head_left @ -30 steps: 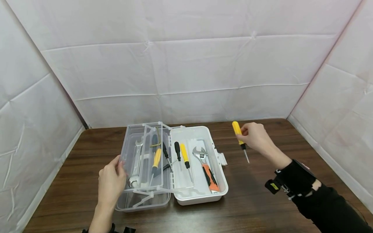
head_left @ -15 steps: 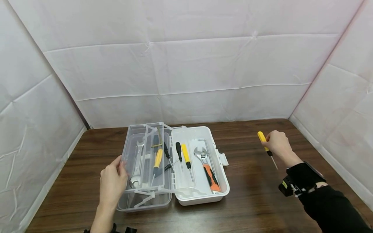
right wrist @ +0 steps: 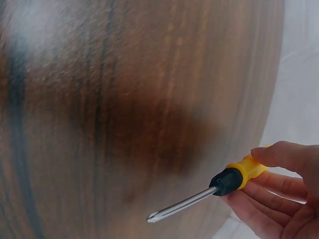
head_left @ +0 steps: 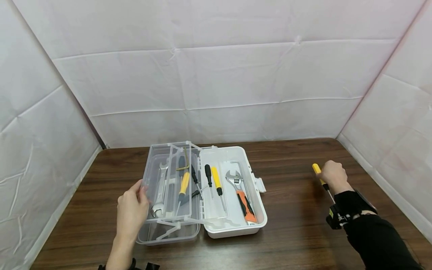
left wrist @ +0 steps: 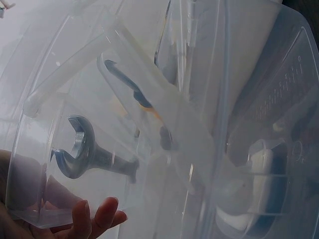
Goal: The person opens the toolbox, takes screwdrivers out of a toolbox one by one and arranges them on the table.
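My right hand (head_left: pixel 333 177) holds a screwdriver (right wrist: pixel 228 180) by its yellow handle over the right part of the table, thumb on one side and fingers on the other. Its black collar and bare cross-shaped tip show in the right wrist view. On the left, my left hand (head_left: pixel 132 210) grips the left edge of the toolbox's clear tray (head_left: pixel 156 150), which stands over the opened clear lid (head_left: pixel 168 240). A wrench (left wrist: pixel 79 149), a yellow-and-grey screwdriver (head_left: pixel 184 183) and a gold hex key (head_left: pixel 186 162) show in or through the clear plastic.
The white toolbox base (head_left: pixel 236 234) carries an orange-handled adjustable wrench (head_left: pixel 247 208), a yellow screwdriver (head_left: pixel 216 180), a small black screwdriver (head_left: pixel 207 174) and a grey hex key (head_left: pixel 241 168). Its latch (head_left: pixel 260 185) sticks out to the right. White cloth walls (head_left: pixel 219 123) border the wooden table (head_left: pixel 287 210).
My right hand has carried the screwdriver to the right, away from the toolbox, and lower toward the table. My left hand has kept its grip on the clear tray.
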### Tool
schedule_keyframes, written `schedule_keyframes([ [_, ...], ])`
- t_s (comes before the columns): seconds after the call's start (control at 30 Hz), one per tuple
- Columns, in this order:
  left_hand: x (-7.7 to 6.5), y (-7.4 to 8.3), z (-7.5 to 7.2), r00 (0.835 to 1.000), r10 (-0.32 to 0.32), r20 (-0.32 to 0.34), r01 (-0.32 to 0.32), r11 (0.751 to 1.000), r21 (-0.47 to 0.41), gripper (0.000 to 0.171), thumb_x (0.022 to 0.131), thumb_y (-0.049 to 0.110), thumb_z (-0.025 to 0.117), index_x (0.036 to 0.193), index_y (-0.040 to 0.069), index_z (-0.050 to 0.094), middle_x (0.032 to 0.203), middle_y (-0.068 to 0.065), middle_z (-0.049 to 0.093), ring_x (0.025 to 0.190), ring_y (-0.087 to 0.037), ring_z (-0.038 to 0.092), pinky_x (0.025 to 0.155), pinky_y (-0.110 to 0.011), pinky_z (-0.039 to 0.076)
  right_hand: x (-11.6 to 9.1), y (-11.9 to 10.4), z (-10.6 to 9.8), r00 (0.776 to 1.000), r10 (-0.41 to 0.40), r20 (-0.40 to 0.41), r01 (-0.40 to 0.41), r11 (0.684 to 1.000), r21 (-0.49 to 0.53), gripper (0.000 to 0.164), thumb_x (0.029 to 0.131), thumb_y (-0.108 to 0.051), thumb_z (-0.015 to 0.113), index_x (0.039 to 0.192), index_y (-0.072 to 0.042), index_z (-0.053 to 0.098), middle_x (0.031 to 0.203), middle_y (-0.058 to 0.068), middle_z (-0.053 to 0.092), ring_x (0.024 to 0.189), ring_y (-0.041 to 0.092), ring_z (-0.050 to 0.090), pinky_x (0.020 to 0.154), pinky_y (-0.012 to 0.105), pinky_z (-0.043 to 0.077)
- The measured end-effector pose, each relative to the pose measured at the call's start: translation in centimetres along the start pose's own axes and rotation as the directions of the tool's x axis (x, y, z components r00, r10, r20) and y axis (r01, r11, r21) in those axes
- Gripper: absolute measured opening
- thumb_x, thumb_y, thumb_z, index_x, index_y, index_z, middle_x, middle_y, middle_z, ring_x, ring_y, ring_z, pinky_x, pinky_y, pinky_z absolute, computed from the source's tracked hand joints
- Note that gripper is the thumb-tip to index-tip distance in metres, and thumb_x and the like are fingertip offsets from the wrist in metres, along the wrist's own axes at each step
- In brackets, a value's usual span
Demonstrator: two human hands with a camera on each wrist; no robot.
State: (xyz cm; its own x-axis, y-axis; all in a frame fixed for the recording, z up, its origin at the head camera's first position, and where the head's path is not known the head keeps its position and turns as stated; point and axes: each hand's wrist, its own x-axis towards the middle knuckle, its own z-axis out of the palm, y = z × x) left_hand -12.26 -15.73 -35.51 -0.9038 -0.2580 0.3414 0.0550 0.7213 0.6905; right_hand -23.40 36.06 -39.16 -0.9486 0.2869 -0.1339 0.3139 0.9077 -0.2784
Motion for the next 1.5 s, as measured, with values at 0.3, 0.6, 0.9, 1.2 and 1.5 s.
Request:
schedule_keyframes([
  [0.3,0.0,0.0,0.0,1.0,0.003,0.005,-0.003,1.0,0.003,0.031,0.089,0.001,0.043,0.113,-0.016,0.05,0.08,-0.024,0.064,0.054,-0.026,0.061,0.056,-0.044,0.045,0.3,0.8,0.6,0.999,0.022,0.045,-0.02,0.999,-0.031,0.033,0.075,-0.012,0.062,0.089,0.016,0.052,0.074,0.028,0.051,0.069,0.042,0.053,0.052,0.041,0.043],
  [0.6,0.0,0.0,0.0,1.0,0.007,0.0,-0.007,1.0,0.007,0.031,0.089,0.0,0.043,0.113,-0.017,0.05,0.075,-0.022,0.064,0.055,-0.026,0.061,0.055,-0.043,0.045,0.6,1.3,1.1,0.998,0.024,0.053,-0.022,0.999,-0.038,0.035,0.075,-0.013,0.063,0.091,0.015,0.052,0.078,0.031,0.051,0.073,0.045,0.053,0.054,0.044,0.043],
  [0.9,0.0,0.1,-0.1,1.0,0.005,0.01,-0.005,1.0,0.003,0.031,0.089,0.0,0.043,0.113,-0.018,0.049,0.07,-0.02,0.064,0.055,-0.027,0.06,0.055,-0.044,0.044,0.4,1.3,1.0,0.994,0.032,0.106,-0.027,0.999,-0.043,0.034,0.079,-0.016,0.059,0.089,0.015,0.05,0.075,0.027,0.051,0.068,0.039,0.053,0.055,0.042,0.041],
  [1.2,0.1,0.1,0.0,1.0,0.003,-0.004,-0.003,1.0,0.01,0.031,0.088,0.001,0.043,0.114,-0.016,0.05,0.069,-0.019,0.064,0.056,-0.027,0.06,0.059,-0.046,0.044,-0.8,-0.5,-0.8,0.996,-0.024,0.09,0.028,0.998,-0.047,0.04,0.082,-0.024,0.059,0.091,0.014,0.052,0.083,0.032,0.051,0.071,0.043,0.052,0.053,0.042,0.04],
  [1.5,0.0,0.3,-0.1,1.0,-0.016,0.008,0.016,1.0,0.015,0.032,0.089,0.001,0.043,0.115,-0.015,0.049,0.064,-0.015,0.063,0.062,-0.031,0.061,0.065,-0.049,0.043,-3.1,-5.8,-1.1,0.956,-0.293,0.001,0.293,0.956,0.022,0.03,0.085,-0.021,0.058,0.092,0.008,0.061,0.084,0.022,0.059,0.065,0.028,0.056,0.054,0.039,0.043],
])
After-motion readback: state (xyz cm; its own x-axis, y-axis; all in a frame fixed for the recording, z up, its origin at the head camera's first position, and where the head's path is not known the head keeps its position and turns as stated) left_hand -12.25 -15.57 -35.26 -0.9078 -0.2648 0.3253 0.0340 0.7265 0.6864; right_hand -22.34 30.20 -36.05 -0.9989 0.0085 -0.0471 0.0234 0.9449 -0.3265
